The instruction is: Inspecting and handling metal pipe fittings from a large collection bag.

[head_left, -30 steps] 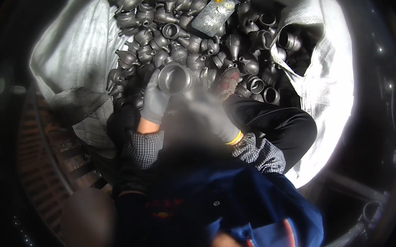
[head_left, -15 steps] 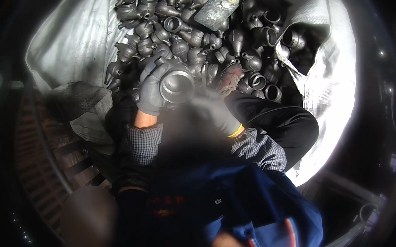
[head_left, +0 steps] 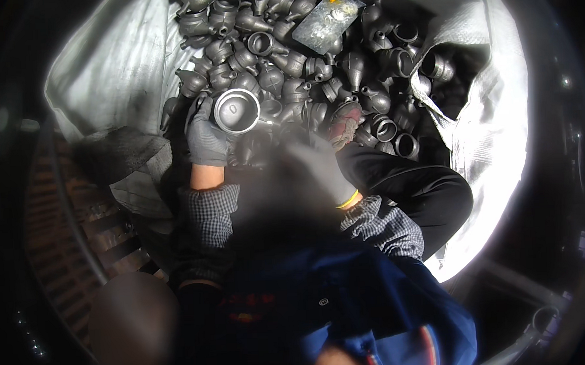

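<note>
My gloved left hand (head_left: 207, 139) is closed around the side of a grey metal casting (head_left: 219, 114). The casting's round, open mouth is turned up towards me, and light falls on its rim and inside. To the right, my gloved right hand (head_left: 324, 171) has a yellow cuff edge; a dark blur covers its fingers, so whether it grips anything cannot be made out. Just beyond both hands lies a heap of similar bulb-shaped castings (head_left: 271, 78) with narrow necks, tilted every way.
A white woven sack (head_left: 114, 66) surrounds the heap, its bright right wall (head_left: 489, 135) folded inward. On the castings rests a flat metal plate (head_left: 325, 26). A red shoe (head_left: 346, 123) and a dark trouser leg (head_left: 410, 184) are beside my right hand. Slatted brown racking (head_left: 68, 212) stands at left.
My left hand has shifted left with the casting, and the casting's mouth has turned more fully upward into the light. My right hand stays in about the same place.
</note>
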### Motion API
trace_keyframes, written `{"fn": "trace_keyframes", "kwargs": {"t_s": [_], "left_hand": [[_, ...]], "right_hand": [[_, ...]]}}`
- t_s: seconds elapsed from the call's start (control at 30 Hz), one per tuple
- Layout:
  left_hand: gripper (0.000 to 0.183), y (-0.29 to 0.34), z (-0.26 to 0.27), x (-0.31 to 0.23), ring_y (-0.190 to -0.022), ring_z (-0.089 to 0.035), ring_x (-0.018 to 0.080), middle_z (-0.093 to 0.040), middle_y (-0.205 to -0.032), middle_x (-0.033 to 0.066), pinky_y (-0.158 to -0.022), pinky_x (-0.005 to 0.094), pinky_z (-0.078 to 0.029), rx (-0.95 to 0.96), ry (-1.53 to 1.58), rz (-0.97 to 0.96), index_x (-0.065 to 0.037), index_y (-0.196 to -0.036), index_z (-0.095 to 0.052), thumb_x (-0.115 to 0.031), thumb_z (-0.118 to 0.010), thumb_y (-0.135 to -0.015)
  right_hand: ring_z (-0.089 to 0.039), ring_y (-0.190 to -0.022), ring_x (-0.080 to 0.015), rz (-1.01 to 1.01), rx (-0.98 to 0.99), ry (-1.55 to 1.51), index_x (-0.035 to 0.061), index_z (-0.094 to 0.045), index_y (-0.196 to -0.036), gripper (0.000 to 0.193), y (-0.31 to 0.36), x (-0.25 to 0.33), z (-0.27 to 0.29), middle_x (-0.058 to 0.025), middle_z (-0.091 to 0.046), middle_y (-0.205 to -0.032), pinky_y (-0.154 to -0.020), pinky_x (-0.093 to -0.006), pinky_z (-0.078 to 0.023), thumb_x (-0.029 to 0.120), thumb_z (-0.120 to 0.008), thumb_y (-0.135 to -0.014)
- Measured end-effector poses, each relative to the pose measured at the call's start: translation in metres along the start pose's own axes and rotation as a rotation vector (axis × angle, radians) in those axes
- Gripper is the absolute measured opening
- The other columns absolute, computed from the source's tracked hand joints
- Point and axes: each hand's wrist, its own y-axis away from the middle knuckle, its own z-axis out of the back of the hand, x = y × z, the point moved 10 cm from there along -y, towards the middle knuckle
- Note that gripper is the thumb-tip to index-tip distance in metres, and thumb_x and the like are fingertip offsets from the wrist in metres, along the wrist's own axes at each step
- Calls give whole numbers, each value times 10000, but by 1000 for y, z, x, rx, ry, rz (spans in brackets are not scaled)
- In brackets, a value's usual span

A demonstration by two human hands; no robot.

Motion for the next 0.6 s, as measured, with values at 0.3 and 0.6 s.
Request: {"fn": "trace_keyframes", "kwargs": {"t_s": [0.3,0.6], "left_hand": [[281,12,-12,64,-1038,-613,194,-655,-1073,121,-889,297,-481,445,-124,186,4,-1086,-589,-115,-635,-836],[350,28,-13,63,-1091,-564,227,-596,-1173,126,-949,346,-465,250,-105,262,-1,-1198,-534,-240,-430,-964]], "right_hand": [[-466,-616,-21,-60,-14,-113,20,-594,-1173,343,18,35,-11,52,-572,-755,-568,-176,-388,124,-667,-854],[-551,-764,-30,-38,-66,-163,4,-575,-1204,356,22,45,-14,-1,-642,-928,-677,-172,-444,110,-647,-872]]}}
